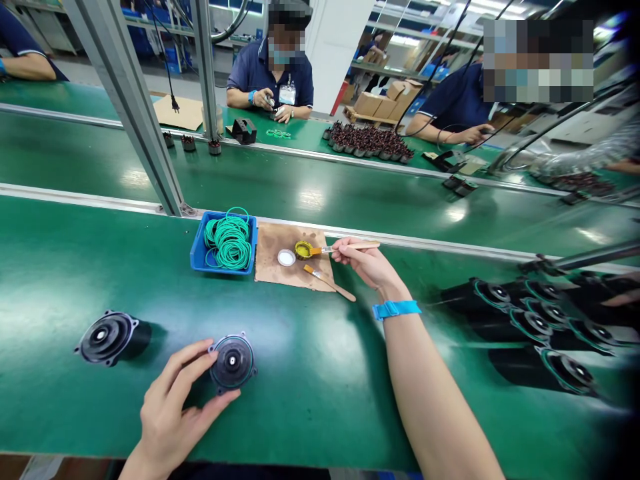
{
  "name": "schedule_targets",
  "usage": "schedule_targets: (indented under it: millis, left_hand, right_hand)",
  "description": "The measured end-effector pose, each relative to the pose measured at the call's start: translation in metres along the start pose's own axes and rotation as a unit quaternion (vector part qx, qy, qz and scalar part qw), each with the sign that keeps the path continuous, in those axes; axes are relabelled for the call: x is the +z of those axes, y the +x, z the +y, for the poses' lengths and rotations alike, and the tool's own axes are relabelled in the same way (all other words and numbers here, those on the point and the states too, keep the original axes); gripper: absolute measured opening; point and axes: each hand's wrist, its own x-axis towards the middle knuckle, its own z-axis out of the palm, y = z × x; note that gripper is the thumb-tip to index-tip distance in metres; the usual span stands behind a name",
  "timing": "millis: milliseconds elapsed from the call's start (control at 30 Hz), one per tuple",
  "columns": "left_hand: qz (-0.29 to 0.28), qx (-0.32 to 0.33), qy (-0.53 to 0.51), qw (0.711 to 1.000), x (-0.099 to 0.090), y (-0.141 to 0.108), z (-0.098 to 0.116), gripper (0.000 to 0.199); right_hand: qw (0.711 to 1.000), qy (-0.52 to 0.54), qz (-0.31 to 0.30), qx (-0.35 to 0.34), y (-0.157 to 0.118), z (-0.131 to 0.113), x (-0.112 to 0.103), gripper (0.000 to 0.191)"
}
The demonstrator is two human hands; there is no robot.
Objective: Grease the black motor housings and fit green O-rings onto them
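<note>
L hand [173, 408]: fingers half-spread, gripping blk flanged housing [233, 367] by edge | R hand [369, 264]: fingers pinched tight, w/ wood-hdl brush [325, 250], bristles at yellow-filled pot [303, 249]

At the far counter [307, 139], a heap of small reddish-topped parts [369, 143] lies between two co-workers [257, 65] in navy shirts [453, 97]. A black plug [175, 105] hangs between metal posts [124, 100]; cardboard boxes [369, 105] rest on a wooden pallet [370, 120].

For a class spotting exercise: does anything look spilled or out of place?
Slightly: the cardboard has dark blotches near the yellow pot, possibly old spills, and the loose brush juts past the cardboard's edge.
</note>
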Motion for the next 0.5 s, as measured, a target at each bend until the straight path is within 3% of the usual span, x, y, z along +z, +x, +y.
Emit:
schedule_targets:
  millis: [233,500]
  left_hand:
    - [-0.002,0.003,-0.005,1.0,0.001,-0.001,-0.002,0.032]
    - [-0.005,0.009,-0.005,1.0,0.0,0.001,0.0,0.03]
  right_hand:
    - [0.999,0.025,0.045,-0.001,-0.001,-0.007,-0.005,0.034]
    - [0.989,0.07,0.124,0.038,0.008,0.005,0.017,0.047]
